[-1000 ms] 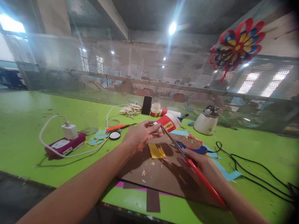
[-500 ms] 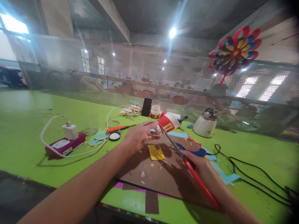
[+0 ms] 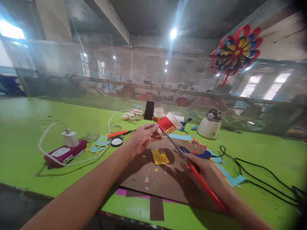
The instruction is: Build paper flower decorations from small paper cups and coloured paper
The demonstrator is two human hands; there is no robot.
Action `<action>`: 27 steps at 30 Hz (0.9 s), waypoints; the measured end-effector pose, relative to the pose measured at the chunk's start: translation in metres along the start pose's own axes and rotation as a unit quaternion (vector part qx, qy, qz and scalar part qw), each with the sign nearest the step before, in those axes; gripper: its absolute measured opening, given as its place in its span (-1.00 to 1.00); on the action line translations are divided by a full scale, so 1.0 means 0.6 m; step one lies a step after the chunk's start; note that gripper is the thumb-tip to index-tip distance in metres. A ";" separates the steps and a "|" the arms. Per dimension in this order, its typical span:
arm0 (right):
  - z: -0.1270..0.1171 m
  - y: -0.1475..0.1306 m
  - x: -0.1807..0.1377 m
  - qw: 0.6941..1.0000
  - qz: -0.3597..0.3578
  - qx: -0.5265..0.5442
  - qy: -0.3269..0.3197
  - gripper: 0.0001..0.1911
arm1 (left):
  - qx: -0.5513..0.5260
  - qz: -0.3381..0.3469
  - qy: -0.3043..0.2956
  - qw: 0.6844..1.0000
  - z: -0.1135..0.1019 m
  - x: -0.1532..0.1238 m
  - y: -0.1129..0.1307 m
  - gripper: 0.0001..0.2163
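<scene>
My left hand (image 3: pixel 141 139) pinches a small red and white paper cup (image 3: pixel 169 123) by its base, tilted up and to the right above a brown card sheet (image 3: pixel 168 179). My right hand (image 3: pixel 203 169) grips red-handled scissors (image 3: pixel 192 166), whose metal blades reach up to the cup's base. A yellow paper piece (image 3: pixel 160 157) and small coloured scraps lie on the brown sheet under the hands. Blue and red paper cut-outs (image 3: pixel 201 155) lie just beyond my right hand.
On the green table (image 3: pixel 35 153): a magenta power strip with a white charger (image 3: pixel 64 150) and white cable at left, an orange knife (image 3: pixel 120 133), blue paper rings (image 3: pixel 99 145), a black phone (image 3: pixel 149 110), a white kettle (image 3: pixel 208 124), black cables (image 3: pixel 259 174) at right. A perforated metal screen (image 3: pixel 120 76) backs the table; a paper pinwheel (image 3: pixel 236 51) hangs on it.
My left hand has turned the cup slightly and lifted it a little; the scissors stay at its base. The view has shifted slightly.
</scene>
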State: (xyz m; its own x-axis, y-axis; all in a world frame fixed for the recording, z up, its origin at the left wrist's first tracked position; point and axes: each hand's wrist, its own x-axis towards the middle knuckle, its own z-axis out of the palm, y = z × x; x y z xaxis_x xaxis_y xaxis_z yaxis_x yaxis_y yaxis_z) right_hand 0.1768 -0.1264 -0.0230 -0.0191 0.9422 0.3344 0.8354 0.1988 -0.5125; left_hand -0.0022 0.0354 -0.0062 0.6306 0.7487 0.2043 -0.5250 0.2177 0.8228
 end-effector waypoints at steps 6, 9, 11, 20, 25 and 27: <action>0.003 0.004 -0.001 1.000 0.000 0.028 -0.004 -0.57 | 0.032 -0.033 -0.013 0.999 0.002 -0.005 0.000 -0.88; 0.004 0.006 -0.001 1.000 0.005 0.031 -0.002 -0.55 | 0.030 -0.020 -0.009 0.999 0.003 -0.004 -0.004 -0.88; 0.004 0.008 0.000 1.000 0.003 0.028 0.008 -0.54 | 0.020 -0.014 -0.011 1.000 0.004 -0.003 -0.006 -0.87; 0.011 0.013 0.003 1.000 0.006 0.027 0.012 -0.57 | 0.004 -0.009 -0.012 1.000 0.003 -0.004 -0.004 -0.88; 0.008 0.015 0.001 1.000 0.009 0.014 0.021 -0.57 | 0.003 -0.010 0.002 1.000 0.009 -0.007 -0.002 -0.90; 0.004 0.008 -0.001 0.999 0.014 0.024 0.016 -0.57 | 0.004 -0.011 0.003 1.000 0.010 -0.008 -0.002 -0.90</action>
State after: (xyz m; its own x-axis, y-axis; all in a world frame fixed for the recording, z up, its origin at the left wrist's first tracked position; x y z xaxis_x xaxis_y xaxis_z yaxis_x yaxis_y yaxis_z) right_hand 0.1797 -0.1256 -0.0274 0.0219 0.9389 0.3435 0.8075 0.1860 -0.5598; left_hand -0.0013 0.0278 -0.0048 0.6383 0.7479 0.1822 -0.5056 0.2289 0.8318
